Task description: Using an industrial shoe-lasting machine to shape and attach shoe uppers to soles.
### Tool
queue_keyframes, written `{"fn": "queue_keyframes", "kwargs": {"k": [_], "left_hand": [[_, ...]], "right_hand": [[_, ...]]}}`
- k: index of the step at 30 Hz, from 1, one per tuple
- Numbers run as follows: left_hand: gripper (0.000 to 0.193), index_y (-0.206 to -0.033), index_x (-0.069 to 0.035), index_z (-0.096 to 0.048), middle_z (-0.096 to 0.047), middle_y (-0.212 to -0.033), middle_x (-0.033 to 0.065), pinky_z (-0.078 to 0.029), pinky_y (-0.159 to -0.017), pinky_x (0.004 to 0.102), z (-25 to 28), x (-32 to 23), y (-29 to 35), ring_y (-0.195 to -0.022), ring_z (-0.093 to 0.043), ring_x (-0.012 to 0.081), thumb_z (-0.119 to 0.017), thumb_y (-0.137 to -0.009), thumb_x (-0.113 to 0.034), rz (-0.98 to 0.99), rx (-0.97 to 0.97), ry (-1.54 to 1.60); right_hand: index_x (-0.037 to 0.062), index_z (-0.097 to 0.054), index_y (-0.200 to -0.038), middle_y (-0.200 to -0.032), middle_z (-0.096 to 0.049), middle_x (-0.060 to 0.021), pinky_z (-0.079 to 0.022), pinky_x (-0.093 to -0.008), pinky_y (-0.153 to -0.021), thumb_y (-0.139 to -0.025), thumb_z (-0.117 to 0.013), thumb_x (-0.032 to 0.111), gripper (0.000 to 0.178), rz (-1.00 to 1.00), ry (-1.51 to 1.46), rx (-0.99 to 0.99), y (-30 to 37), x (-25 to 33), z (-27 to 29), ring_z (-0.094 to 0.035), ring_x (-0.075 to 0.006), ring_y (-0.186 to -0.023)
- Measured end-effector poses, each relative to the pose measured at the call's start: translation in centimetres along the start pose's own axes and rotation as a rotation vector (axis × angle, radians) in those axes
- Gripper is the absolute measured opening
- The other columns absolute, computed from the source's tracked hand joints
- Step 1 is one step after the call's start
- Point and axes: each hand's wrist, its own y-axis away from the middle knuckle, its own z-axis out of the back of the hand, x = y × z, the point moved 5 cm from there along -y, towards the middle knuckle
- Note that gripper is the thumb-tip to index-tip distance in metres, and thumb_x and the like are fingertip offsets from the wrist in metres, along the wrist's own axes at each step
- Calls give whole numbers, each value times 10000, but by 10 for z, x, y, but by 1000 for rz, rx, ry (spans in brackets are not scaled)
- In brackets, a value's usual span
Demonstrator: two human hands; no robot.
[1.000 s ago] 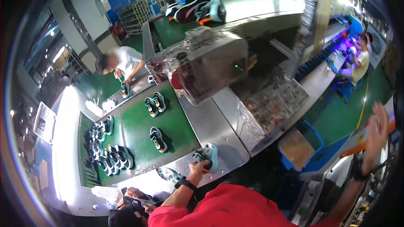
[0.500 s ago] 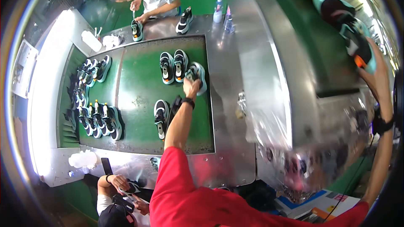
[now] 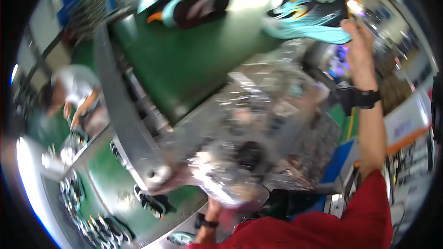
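At the upper right, my right hand (image 3: 359, 41) grips the end of a black sneaker (image 3: 314, 16) with a turquoise sole and orange accents, over the upper green belt (image 3: 184, 60). Low in the middle, my left hand (image 3: 213, 210) is mostly hidden behind crumpled clear plastic sheeting (image 3: 230, 170), so its fingers do not show. Another dark sneaker (image 3: 198, 2) with a turquoise sole edge lies on the upper belt, farther left. On the lower green belt, a black and white sneaker (image 3: 150, 201) lies left of my left hand.
A metal rail (image 3: 122, 106) edges the upper belt. Several sneakers (image 3: 104, 228) stand in rows at the lower left. Beyond them a co-worker in white (image 3: 78, 85) bends over a shoe. Plastic sheeting covers the upper belt's near end. The picture is blurred.
My view has swung right, toward the upper belt. My left hand has left the sneaker on the lower belt and drawn back. The sneaker in my right hand now shows side-on.
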Motion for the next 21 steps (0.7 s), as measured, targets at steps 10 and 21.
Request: {"fn": "queue_keyframes", "kwargs": {"k": [10,21], "left_hand": [[861,-1508,-92,-176,-320,-1510,140,-316,-1111,472,-460,-134,115,-1353,-384,294,-658,-883,-435,-54,975,270],[425,-1228,18,-522,-612,-1152,104,-500,-918,361,-605,81,306,-1020,-622,214,-599,-927,-272,106,1218,-174]], "right_hand": [[-43,-657,-986,-1033,-612,-100,-453,-265,-807,-713,-693,119,319,-280,346,-296,286,32,247,-545,-104,-962],[78,-245,-1487,-1414,-447,-115,-449,-364,-995,-667,-853,141,1022,-271,102,-500,529,120,506,-542,-245,-1190]]}}
